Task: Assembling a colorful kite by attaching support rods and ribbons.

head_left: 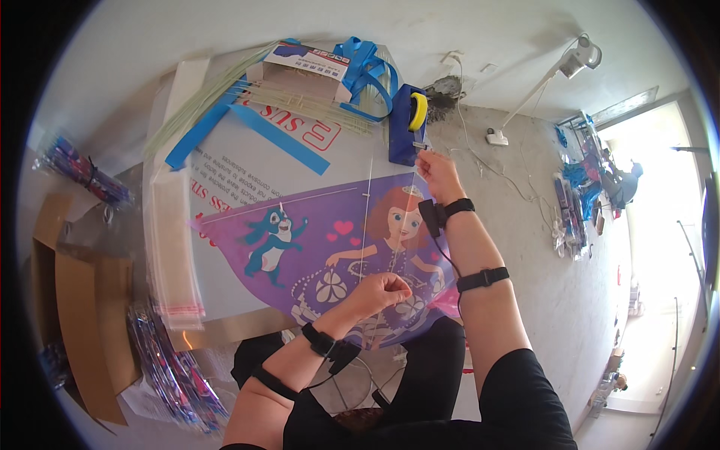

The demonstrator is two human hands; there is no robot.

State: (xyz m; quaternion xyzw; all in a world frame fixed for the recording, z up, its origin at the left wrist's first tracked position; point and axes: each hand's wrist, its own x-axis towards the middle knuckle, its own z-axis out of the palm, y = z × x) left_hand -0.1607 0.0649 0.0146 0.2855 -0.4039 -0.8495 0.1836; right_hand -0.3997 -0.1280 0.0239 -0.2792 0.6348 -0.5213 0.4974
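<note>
Kite sheet [319,247], purple and printed with 2 figures, lies on the worktable [217,285], its lower part overhanging the near edge. Left hand [373,295] is above that lower part, thumb and fingers drawn close; I cannot tell whether they pinch anything. Right hand [439,176], just beyond the sheet's upper right, has fingertips bunched at the cutting end of the blue tape dispenser [401,135]; whether they grip tape cannot be told. The overhang could drag the sheet lapward if nothing pins it. A sideways tug could shift the dispenser, and its cutter could nick fingers. Loose blue ribbon [281,139], just above the sheet, could snag a passing wrist strap [459,206].
</note>
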